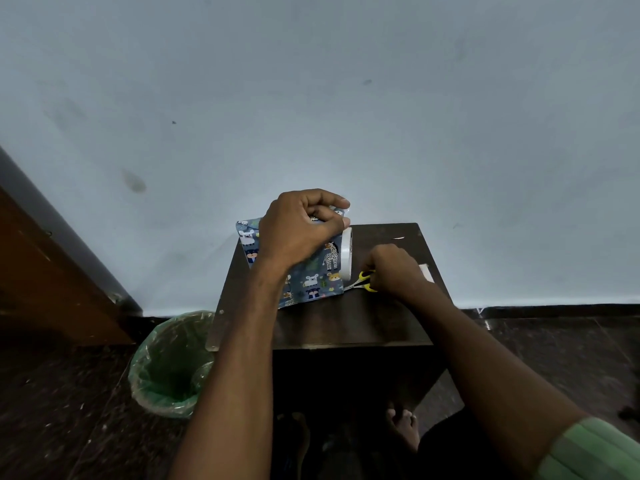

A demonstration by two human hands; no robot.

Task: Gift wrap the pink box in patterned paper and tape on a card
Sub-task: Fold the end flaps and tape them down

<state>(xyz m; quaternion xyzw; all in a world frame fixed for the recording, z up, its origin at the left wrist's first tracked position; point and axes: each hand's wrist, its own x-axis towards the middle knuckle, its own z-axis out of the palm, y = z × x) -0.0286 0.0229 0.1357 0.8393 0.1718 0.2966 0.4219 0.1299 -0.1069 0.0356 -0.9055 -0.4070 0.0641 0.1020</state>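
On the dark table, left grip pinches tape over wrapped box; right grip holds scissors.

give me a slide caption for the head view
Left hand steadies the animal-print wrapped box while right hand grips yellow-handled scissors beside white tape roll.

A small dark wooden tabletop stands against a pale wall. On it lies a parcel wrapped in blue animal-print paper toward the far left, with yellow-handled scissors just beside its right edge and a white card near the right rim. A small pale scrap lies near the far edge.
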